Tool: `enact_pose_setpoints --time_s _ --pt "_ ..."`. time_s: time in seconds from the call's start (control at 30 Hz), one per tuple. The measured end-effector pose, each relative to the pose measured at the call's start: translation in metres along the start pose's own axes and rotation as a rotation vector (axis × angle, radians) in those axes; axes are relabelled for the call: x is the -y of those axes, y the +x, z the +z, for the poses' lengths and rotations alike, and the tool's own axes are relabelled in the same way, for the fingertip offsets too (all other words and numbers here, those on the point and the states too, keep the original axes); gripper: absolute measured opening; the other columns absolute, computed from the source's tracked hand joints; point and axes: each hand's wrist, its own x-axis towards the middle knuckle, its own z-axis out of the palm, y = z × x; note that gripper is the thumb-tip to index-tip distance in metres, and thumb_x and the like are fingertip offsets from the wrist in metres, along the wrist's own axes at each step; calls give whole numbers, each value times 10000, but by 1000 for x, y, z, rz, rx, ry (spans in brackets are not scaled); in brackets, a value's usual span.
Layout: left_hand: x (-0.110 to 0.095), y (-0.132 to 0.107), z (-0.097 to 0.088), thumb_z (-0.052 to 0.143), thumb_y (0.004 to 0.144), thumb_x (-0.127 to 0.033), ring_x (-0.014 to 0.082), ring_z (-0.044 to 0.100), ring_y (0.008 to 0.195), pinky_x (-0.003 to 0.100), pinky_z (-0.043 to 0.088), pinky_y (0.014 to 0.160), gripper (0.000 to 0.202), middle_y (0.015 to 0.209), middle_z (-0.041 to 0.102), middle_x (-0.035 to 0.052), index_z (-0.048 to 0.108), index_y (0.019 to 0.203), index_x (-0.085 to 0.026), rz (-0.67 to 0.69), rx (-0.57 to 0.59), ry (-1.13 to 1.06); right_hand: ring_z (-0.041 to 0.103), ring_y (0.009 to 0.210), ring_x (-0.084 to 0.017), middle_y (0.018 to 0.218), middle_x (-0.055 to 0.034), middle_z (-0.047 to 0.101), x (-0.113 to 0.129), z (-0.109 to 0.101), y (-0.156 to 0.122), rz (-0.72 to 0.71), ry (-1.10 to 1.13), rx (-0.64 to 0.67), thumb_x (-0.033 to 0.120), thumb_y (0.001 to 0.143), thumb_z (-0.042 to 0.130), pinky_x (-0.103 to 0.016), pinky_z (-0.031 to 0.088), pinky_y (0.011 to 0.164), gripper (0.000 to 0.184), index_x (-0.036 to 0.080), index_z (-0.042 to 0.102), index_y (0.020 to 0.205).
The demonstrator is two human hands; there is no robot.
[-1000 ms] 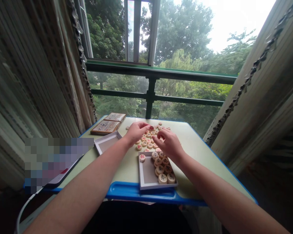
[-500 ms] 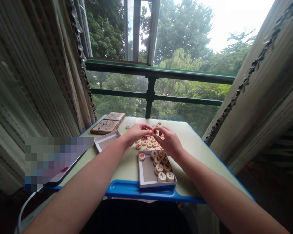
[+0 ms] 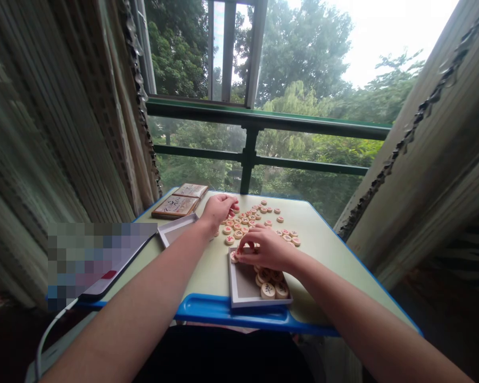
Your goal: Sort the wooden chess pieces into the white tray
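Round wooden chess pieces (image 3: 259, 213) with red and black characters lie scattered on a pale table (image 3: 323, 244) with a blue rim. My left hand (image 3: 219, 207) rests curled on the left edge of that heap; whether it holds a piece is hidden. My right hand (image 3: 263, 249) sits over the far end of a shallow white box (image 3: 243, 290), fingertips pinched on a piece at the box's far left corner. Several pieces (image 3: 272, 284) lie stacked along the box's right side.
A second shallow white tray (image 3: 175, 231) lies left of the heap. Two wooden boards with characters (image 3: 178, 202) sit at the far left corner. A blurred-out device with a cable (image 3: 99, 260) lies on the left edge. Curtains flank the window railing.
My right hand has drawn back from the heap to the box's far end with a piece. My left hand has stayed at the heap's left edge. The camera shifted slightly.
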Motion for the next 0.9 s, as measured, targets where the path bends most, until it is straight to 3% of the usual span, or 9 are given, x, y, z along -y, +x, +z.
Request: enact_pose_setpoints --time_s 0.4,0.6,0.73,0.9 --pt "1 -1 2 584 710 -237 60 472 425 191 349 452 146 553 609 17 590 626 -117 74 32 12 506 755 -160 725 -31 628 1 8 1 -2 -54 19 359 745 685 -263 374 691 197 192 682 849" --pt "5 2 2 577 695 -231 67 477 425 196 354 450 137 545 611 20 593 619 -119 123 45 41 497 714 -143 702 -28 612 2 5 1 -35 -60 5 262 763 657 -269 374 708 86 181 684 770" --pt "3 0 2 572 682 -247 77 485 438 207 361 461 139 548 614 22 588 616 -125 132 40 64 498 733 -150 696 -24 615 2 3 0 -33 -42 17 276 753 665 -265 375 700 100 185 690 785" --pt "3 -2 2 546 648 -249 67 406 416 203 301 433 135 482 541 -23 593 590 -136 116 100 230 501 677 -120 679 -5 597 -15 0 1 43 11 -65 302 776 631 -233 368 649 148 181 681 846"
